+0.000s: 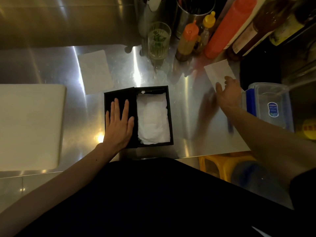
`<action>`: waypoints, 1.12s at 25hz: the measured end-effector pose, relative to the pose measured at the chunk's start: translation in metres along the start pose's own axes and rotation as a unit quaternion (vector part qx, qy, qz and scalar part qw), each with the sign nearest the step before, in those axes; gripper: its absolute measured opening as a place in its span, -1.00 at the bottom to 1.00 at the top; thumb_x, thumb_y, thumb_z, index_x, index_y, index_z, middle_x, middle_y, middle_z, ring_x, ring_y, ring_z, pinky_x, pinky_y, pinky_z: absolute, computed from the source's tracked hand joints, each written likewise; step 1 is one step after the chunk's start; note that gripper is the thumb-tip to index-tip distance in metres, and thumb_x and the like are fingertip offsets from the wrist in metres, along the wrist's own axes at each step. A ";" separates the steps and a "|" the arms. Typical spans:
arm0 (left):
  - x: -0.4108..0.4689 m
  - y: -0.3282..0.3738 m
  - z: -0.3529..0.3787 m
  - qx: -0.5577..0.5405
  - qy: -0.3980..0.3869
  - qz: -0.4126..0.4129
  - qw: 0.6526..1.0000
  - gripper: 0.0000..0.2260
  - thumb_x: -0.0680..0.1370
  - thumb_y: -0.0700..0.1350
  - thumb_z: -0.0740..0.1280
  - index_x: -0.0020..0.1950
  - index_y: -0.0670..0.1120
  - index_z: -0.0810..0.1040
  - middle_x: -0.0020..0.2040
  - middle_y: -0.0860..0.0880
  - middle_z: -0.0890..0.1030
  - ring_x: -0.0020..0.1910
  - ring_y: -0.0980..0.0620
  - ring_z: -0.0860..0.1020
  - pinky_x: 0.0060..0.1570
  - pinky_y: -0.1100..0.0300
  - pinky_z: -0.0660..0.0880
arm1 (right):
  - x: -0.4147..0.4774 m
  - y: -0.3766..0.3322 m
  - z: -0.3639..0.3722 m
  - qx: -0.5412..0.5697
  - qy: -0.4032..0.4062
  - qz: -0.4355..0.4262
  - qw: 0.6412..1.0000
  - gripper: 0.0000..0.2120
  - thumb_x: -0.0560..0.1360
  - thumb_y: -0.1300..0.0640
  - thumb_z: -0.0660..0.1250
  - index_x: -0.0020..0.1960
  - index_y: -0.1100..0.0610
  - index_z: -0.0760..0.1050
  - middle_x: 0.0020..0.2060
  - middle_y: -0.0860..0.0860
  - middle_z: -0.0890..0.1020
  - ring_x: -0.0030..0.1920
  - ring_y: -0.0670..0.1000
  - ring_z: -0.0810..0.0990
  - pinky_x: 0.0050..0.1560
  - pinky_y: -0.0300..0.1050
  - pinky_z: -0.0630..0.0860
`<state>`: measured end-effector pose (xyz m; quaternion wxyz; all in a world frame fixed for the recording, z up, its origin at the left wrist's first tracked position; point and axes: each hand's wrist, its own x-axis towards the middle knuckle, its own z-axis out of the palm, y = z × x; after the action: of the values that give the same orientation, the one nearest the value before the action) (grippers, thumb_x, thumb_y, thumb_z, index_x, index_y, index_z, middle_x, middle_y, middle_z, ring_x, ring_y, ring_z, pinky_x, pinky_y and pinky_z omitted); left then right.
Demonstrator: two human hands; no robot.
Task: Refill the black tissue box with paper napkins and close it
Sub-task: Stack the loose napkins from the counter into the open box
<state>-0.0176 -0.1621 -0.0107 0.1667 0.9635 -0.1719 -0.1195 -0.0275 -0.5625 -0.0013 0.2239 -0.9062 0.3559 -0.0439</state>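
Observation:
The black tissue box (170,117) sits in the middle of the steel counter, its right half uncovered and filled with white paper napkins (153,118). A black lid panel (119,96) covers the left half. My left hand (118,124) lies flat on that panel with fingers spread. My right hand (227,94) is out to the right, fingers resting on a white folded napkin (218,72) lying on the counter; the grip is blurred. Another loose napkin (95,71) lies behind the box to the left.
A white board (29,127) lies at the left. Behind the box stand a glass with green stems (158,41), sauce bottles (188,41) and a metal cup (193,16). A clear plastic container with blue clips (271,106) sits at the right edge; a yellow stool (220,166) is below.

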 end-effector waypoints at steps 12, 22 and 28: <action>0.007 0.017 0.003 -0.005 -0.007 -0.023 1.000 -0.46 0.63 0.11 -0.12 0.59 -0.01 -0.04 0.59 -0.18 -0.07 0.57 -0.12 -0.10 0.50 -0.09 -0.11 | 0.045 0.030 0.005 0.006 -0.024 0.068 0.997 -0.61 0.58 0.02 0.23 0.32 0.23 0.45 0.28 0.25 0.43 0.21 0.27 0.49 0.25 0.14 0.46; 0.005 0.020 0.001 -0.007 -0.004 -0.029 1.000 -0.47 0.63 0.09 -0.10 0.59 0.00 -0.04 0.59 -0.18 -0.05 0.57 -0.12 -0.08 0.50 -0.12 -0.07 | 0.047 0.025 0.005 0.000 -0.020 0.073 0.997 -0.68 0.55 -0.02 0.24 0.19 0.12 0.55 0.17 0.22 0.50 0.11 0.24 0.54 0.07 0.18 0.55; 0.005 0.021 -0.001 -0.009 -0.004 -0.027 1.000 -0.47 0.63 0.09 -0.10 0.59 0.00 -0.04 0.59 -0.19 -0.06 0.56 -0.12 -0.08 0.50 -0.12 -0.07 | 0.038 0.020 0.005 0.016 -0.021 0.066 0.997 -0.77 0.54 -0.03 0.22 0.04 0.05 0.57 0.01 0.13 0.62 -0.03 0.15 0.62 -0.05 0.16 0.61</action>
<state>-0.0188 -0.1827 -0.0028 0.1713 0.9658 -0.1449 -0.1297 -0.0109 -0.5995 -0.0174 0.2487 -0.8778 0.4091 -0.0156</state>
